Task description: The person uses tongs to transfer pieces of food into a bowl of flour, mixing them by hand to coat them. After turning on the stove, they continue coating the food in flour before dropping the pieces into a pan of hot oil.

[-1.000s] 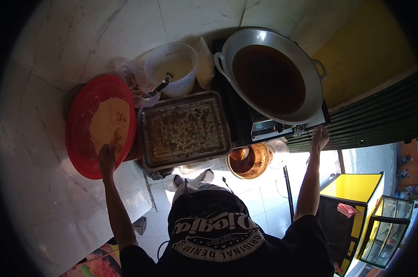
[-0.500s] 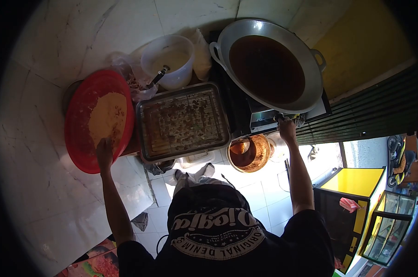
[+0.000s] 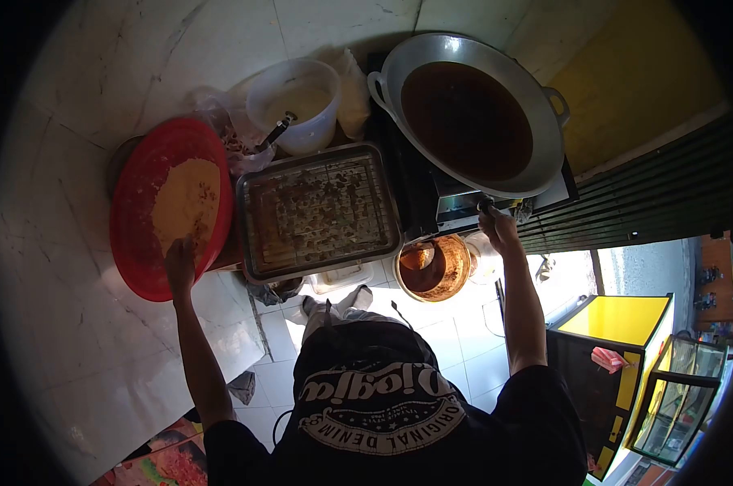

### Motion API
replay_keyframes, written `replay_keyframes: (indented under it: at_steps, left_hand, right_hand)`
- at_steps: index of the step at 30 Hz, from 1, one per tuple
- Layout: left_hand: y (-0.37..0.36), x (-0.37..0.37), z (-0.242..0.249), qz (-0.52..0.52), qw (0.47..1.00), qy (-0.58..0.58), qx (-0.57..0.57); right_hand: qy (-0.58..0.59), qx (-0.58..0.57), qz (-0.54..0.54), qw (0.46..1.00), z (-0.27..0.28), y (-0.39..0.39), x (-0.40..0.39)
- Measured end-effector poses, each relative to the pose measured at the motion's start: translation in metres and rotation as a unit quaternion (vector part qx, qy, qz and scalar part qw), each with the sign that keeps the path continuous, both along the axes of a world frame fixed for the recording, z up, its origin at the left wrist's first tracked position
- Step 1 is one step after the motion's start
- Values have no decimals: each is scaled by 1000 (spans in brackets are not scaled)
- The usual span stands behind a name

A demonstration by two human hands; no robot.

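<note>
My left hand reaches over the near side of a red basin, its fingertips at the edge of the pale flour inside. Those fingers are small and shadowed, so I cannot make out whether they hold anything. On the right, the fingers of my right hand are closed on the dark stove knob at the front of the gas stove. Above that hand sits a large metal wok filled with dark brown oil.
Between basin and stove lies a metal tray with a wire rack. Behind it stand a white tub with a black-handled utensil and a plastic bag. Below the counter's edge is a brown-stained bucket. A yellow-topped cabinet stands right.
The whole view has shifted very slightly. My left hand remains at the flour and my right hand at the knob; nothing else has visibly changed.
</note>
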State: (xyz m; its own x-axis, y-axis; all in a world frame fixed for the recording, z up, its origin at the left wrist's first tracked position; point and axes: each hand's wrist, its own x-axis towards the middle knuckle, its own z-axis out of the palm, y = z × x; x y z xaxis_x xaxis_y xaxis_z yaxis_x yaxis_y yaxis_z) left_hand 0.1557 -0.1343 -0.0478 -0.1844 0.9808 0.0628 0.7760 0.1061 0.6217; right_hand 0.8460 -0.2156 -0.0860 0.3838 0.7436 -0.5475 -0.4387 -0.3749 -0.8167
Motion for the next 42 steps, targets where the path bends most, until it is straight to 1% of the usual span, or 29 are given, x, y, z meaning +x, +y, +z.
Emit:
replay_keyframes:
  at_steps: [1, 3, 7, 9, 13, 15, 19, 21, 22, 24, 27, 31, 34, 36, 37, 39, 42]
  left_hand:
    - [1, 0, 0, 1, 1000, -1, 0]
    - [0, 1, 0, 4, 1000, 25, 3]
    - [1, 0, -1, 8, 1000, 23, 5]
    - [1, -3, -5, -11, 999, 18, 26]
    - [0, -4, -5, -5, 1000, 8, 14]
    - [1, -4, -6, -4, 1000, -1, 15]
    - [0, 0, 0, 4, 1000, 14, -6]
    - [-1, 2, 0, -2, 1000, -6, 15]
    - [0, 0, -2, -2, 1000, -6, 14]
    - [2, -4, -5, -3, 1000, -7, -2]
    - [1, -2, -5, -6, 1000, 2, 21]
    - [-1, 2, 2, -1, 1000, 4, 2]
    - [0, 1, 2, 3, 1000, 8, -4]
    - [0, 2, 2, 8, 1000, -7, 2]
    - [0, 4, 3, 8, 1000, -7, 2]
    - [-1, 5, 5, 8, 1000, 12, -5]
    - [0, 3, 2, -2, 1000, 0, 8]
  right_hand:
    - [-1, 0, 1, 1000, -3, 0, 4]
    - [78, 35, 33, 996, -4, -1, 7]
    - [59, 23, 9, 998, 2, -1, 1]
    - [62, 9, -7, 998, 1, -2, 1]
    - [79, 30, 15, 996, 3, -2, -1]
    - [57, 22, -6, 998, 9, -1, -6]
    - [54, 17, -19, 998, 7, -1, -8]
    - [42, -2, -31, 999, 6, -1, -7]
    - [42, -2, -31, 999, 3, -1, -5]
    - [60, 21, 18, 998, 1, -2, -1]
    - [52, 16, 2, 999, 2, -1, -4]
    - [41, -1, -10, 999, 3, -1, -4]
    - [61, 20, 22, 998, -4, -1, 3]
    - [96, 55, 40, 993, -4, -1, 5]
    - [95, 54, 40, 993, -3, 0, 4]
    - [75, 17, -2, 997, -2, 1, 2]
    - [103, 40, 13, 994, -7, 0, 5]
